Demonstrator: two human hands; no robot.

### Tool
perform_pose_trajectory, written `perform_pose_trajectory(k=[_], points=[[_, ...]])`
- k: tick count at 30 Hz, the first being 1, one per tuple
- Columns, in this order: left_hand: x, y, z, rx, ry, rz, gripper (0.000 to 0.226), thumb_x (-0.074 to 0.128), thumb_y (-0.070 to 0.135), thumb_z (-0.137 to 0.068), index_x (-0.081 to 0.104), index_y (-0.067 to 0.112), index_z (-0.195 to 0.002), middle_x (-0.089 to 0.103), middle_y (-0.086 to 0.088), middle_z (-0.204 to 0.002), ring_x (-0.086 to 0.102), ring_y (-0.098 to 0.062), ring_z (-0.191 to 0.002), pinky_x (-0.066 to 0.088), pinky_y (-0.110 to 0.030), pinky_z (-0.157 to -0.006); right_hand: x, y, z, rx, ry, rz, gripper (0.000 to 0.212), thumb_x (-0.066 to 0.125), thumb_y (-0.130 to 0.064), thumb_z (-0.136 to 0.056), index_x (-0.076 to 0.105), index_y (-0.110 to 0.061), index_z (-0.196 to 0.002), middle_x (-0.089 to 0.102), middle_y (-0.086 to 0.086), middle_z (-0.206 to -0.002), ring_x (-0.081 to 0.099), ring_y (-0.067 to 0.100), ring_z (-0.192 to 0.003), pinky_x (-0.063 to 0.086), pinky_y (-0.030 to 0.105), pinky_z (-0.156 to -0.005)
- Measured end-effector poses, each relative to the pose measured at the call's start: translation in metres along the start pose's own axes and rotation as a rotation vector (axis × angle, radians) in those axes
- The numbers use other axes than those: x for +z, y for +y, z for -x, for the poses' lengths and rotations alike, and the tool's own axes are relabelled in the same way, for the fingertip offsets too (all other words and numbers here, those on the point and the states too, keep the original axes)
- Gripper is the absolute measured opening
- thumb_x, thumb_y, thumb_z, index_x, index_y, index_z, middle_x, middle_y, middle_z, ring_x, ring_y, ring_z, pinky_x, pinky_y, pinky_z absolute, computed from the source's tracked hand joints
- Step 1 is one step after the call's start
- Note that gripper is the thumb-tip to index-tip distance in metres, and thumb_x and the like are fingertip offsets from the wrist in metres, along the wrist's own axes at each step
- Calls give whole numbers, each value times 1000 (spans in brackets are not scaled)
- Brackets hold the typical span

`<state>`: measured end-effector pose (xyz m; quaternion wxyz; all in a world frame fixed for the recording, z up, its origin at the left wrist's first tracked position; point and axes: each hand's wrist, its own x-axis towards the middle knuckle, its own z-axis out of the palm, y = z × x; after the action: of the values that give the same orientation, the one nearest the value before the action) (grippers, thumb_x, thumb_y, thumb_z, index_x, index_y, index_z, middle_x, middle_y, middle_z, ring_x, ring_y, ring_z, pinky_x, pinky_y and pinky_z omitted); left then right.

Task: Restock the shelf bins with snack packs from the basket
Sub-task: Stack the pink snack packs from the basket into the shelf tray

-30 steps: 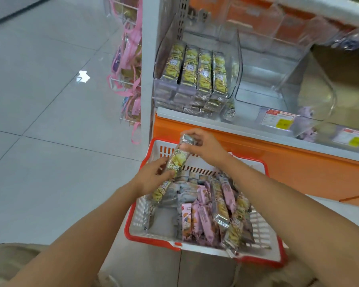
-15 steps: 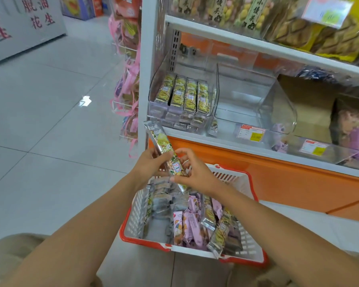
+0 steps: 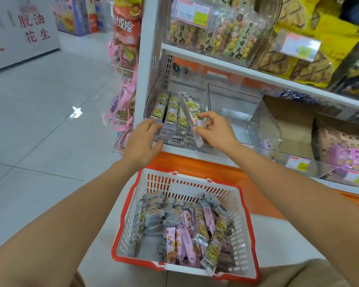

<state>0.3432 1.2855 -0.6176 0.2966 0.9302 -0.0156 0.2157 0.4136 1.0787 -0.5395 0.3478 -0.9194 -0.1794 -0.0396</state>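
My right hand [image 3: 215, 131] pinches a long silver and yellow snack pack [image 3: 190, 119] edge-on, over the clear shelf bin [image 3: 151, 100] on the lower shelf. That bin holds rows of matching yellow packs [image 3: 170, 108]. My left hand [image 3: 142, 139] reaches toward the bin's front left with fingers relaxed and holds nothing. Below, a red and white basket [image 3: 245, 230] sits on the floor with several yellow and pink snack packs [image 3: 187, 230] in it.
To the right stands an empty clear bin [image 3: 263, 123], then bins with purple packs [image 3: 348, 154]. The upper shelf [image 3: 257, 73] carries bagged sweets and price tags. Pink hanging packs [image 3: 122, 96] line the shelf's left end. Grey tiled floor [image 3: 39, 125] spreads to the left.
Both hands rose from above the basket to the shelf bin. The pack passed from both hands into my right hand alone, and my left hand let go.
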Motion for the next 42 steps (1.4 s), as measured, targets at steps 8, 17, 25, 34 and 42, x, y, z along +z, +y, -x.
perform_pose_trajectory(k=[8,17,25,34,42], points=[[18,-27,-28,113,-133,-291,71,53,28,-95,17,20,-156,9,-4,-165,-2,-23,-152,-7,-40,-120,4,-13,-65,171,71,279,39,67,-27,-86,64,-9,-120,66,8,-81,63,22,-80,46,26,-70],[36,-50,-27,195,-2,-301,76,62,12,-79,36,16,-150,35,-8,-156,22,-28,-148,6,-51,-120,30,-9,-97,189,87,500,40,67,-32,-85,43,-11,-60,59,20,-113,51,32,-113,39,31,-74],[42,-53,-25,208,7,-272,80,60,6,-78,32,16,-152,30,-8,-158,15,-27,-150,6,-49,-120,36,4,-95,135,99,622,38,63,-42,-89,72,-8,-103,53,18,-119,41,33,-120,41,40,-96],[42,-73,19,165,-16,-318,80,62,13,-84,25,14,-155,19,-13,-161,12,-33,-149,5,-46,-121,85,-22,-39,-361,117,-27,22,59,-18,-92,66,-18,-114,58,-4,-89,53,7,-78,43,17,-73],[74,-124,108,45,-382,-295,60,35,38,-99,33,10,-151,35,-15,-155,35,-37,-142,28,-50,-115,189,46,38,-168,-236,-31,26,60,-24,-93,62,-24,-119,60,-5,-90,56,9,-74,50,32,-70]])
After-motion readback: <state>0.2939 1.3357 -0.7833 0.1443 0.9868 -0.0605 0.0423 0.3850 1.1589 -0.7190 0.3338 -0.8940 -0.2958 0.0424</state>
